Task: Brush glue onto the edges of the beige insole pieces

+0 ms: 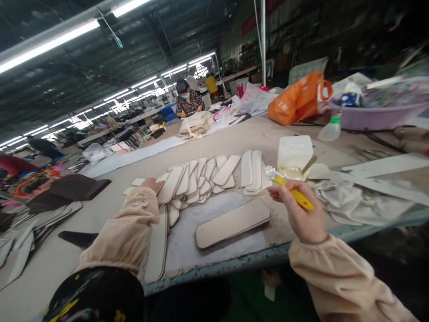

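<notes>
My right hand [303,210] is closed around the yellow handle of a glue brush [300,197], whose bristles are coated in white paste. Just beyond the brush stands a white plastic container [295,154] with paste at its cut opening and a flat stick in it. My left hand [153,184] reaches to the left end of a row of overlapping pale strips with rounded ends [197,176]. Its fingers are mostly hidden behind the sleeve. Between my hands, a neat stack of longer pale strips [233,223] lies on a whitish sheet [214,259] near the table edge.
A crumpled pale cloth [355,199] lies to the right. Behind it are a squeeze bottle [330,129], an orange bag [296,100] and a purple basin [385,112]. Dark blocks [67,190] and flat pieces occupy the left. A co-worker [189,98] sits across the table.
</notes>
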A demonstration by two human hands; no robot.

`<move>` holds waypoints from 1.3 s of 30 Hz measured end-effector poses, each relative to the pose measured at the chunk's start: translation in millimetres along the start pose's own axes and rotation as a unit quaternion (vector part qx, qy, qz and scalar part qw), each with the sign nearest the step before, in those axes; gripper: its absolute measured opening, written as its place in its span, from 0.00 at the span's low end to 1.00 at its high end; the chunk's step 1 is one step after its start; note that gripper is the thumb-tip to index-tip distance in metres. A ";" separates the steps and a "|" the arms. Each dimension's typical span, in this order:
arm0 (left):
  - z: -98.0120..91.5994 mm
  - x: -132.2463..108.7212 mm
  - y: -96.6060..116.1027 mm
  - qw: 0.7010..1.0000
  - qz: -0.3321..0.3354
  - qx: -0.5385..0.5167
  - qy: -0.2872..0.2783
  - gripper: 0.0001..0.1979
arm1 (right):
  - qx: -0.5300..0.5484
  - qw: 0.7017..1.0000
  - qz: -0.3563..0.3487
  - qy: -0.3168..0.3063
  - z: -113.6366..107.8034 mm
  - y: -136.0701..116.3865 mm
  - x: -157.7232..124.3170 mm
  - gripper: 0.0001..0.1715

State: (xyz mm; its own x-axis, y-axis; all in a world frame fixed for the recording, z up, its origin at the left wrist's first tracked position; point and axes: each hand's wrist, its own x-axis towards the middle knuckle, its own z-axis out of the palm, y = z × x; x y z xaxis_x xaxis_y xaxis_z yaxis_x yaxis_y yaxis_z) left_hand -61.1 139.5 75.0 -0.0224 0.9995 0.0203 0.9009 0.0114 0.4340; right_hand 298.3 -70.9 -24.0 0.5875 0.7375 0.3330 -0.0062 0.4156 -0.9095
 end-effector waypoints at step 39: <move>113.0 -189.5 -15.0 0.977 0.144 -0.099 -0.123 0.50 | -0.250 0.928 0.058 -0.269 82.2 1.9 -77.8 0.16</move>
State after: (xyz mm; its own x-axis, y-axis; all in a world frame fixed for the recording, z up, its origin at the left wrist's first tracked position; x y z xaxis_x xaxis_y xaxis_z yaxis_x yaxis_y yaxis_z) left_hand -21.4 -47.0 -37.1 0.3461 0.9373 -0.0401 0.7531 -0.2521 0.6077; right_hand 186.1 -83.7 -31.2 0.1155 0.9771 0.1788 0.4111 0.1169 -0.9041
